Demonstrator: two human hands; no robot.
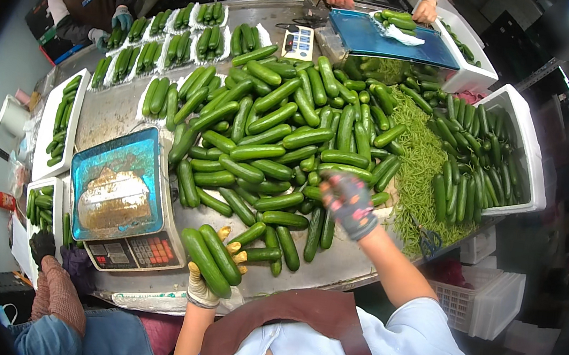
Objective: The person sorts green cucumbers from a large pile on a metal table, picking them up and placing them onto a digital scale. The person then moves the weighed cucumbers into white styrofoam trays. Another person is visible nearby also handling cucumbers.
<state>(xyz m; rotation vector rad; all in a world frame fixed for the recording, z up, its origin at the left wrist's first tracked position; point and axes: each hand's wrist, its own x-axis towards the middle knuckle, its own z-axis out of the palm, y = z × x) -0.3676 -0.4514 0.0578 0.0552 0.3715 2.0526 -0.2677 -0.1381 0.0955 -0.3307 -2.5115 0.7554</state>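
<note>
Two cucumbers (pixel 212 261) lie side by side in my left hand (pixel 203 289), which wears a white glove with yellow fingertips. They are raised at the table's front edge, below a large loose pile of cucumbers (pixel 267 144). My right hand (pixel 349 203), in a grey floral glove, is over the right front of that pile. Motion blurs its fingers close to one cucumber (pixel 345 172), and whether they grip it cannot be made out. A digital scale (pixel 133 255) with a blue pan (pixel 120 185) stands left of my left hand.
Green beans (pixel 407 165) are heaped right of the pile, with scissors (pixel 429 241) at their edge. A foam box (pixel 537 175) of cucumbers tilts at the right. Wrapped cucumber packs (pixel 159 97) line the back left. Co-workers' hands (pixel 121 17) appear across the table; a black-gloved hand (pixel 42 247) is at left.
</note>
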